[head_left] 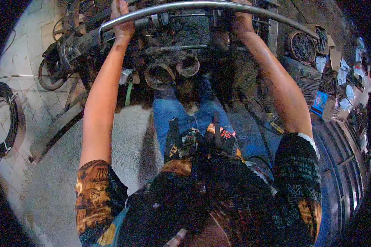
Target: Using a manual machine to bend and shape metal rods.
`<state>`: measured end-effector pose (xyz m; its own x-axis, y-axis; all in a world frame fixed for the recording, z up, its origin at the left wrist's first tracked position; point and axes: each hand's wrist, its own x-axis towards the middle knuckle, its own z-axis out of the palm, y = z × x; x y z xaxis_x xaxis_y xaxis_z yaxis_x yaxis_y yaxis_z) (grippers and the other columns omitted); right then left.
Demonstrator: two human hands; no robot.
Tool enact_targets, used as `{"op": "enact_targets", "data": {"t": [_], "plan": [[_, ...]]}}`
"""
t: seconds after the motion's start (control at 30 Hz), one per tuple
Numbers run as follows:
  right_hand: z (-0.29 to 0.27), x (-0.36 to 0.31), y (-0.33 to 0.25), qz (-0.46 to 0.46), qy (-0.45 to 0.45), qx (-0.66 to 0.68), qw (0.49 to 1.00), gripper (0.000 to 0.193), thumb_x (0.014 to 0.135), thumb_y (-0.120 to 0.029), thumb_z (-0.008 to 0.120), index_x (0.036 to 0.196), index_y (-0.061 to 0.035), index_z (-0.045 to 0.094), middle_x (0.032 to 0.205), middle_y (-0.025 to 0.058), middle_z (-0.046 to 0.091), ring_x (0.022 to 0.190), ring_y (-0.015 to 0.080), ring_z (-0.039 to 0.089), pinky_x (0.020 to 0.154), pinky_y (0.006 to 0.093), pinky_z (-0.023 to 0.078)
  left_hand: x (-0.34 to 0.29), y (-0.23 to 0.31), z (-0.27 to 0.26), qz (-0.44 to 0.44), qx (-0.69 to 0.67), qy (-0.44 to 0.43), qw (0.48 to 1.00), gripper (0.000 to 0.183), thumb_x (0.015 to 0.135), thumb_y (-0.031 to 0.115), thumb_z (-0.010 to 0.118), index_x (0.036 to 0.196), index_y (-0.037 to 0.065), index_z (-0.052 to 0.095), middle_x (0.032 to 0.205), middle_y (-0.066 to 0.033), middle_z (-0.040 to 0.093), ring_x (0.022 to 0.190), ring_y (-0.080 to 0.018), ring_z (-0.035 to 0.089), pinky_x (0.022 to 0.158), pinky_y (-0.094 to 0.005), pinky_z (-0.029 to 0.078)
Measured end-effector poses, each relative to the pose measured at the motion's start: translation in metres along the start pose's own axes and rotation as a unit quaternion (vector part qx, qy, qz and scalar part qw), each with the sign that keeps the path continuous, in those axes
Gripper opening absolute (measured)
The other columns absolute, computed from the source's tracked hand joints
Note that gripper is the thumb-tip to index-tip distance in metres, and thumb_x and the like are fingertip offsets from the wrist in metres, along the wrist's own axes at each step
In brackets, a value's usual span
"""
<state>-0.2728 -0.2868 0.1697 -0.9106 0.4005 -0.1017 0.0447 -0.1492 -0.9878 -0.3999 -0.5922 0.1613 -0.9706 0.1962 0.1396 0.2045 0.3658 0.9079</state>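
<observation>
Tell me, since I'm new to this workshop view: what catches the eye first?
Both hands, left hand and right hand, grip a long curved shiny metal bar along the top edge. Just below it sit two rusty round metal cylinders side by side. A coil of black wire lies on the pale floor at far left.

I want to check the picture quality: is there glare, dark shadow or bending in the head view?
Head view: glare runs along the chrome bar; fisheye bends it and blackens the corners; the machine under both hands, left hand and right hand, lies in deep shadow; the right side has a blue cast.
</observation>
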Motion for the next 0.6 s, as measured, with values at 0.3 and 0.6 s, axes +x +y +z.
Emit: {"op": "enact_targets", "data": {"t": [0.3, 0.6], "plan": [[0.028, 0.013, 0.032, 0.014, 0.002, -0.013, 1.0, 0.019, 0.085, -0.017, 0.059, 0.083, 0.0, 0.068, 0.08, 0.0028, 0.064, 0.077, 0.0132, 0.057, 0.072, 0.0299, 0.046, 0.009, -0.028, -0.022, -0.005, 0.026, 0.023, 0.999, 0.053, 0.097, 0.039, 0.041, 0.132, -0.001, 0.041, 0.128, -0.0165, 0.052, 0.118, -0.0264, 0.049, 0.1, -0.0332, 0.036], [0.014, 0.006, 0.07, 0.027, 0.029, 0.071, 0.997, 0.017, 0.087, -0.016, 0.058, 0.086, -0.0014, 0.066, 0.081, 0.002, 0.063, 0.078, 0.0135, 0.056, 0.072, 0.03, 0.046, -0.008, -0.029, -0.018, 0.017, 0.114, 0.025, 0.993, 0.053, 0.097, 0.04, 0.041, 0.131, -0.001, 0.043, 0.126, -0.018, 0.053, 0.117, -0.0285, 0.049, 0.1, -0.034, 0.036]]}}
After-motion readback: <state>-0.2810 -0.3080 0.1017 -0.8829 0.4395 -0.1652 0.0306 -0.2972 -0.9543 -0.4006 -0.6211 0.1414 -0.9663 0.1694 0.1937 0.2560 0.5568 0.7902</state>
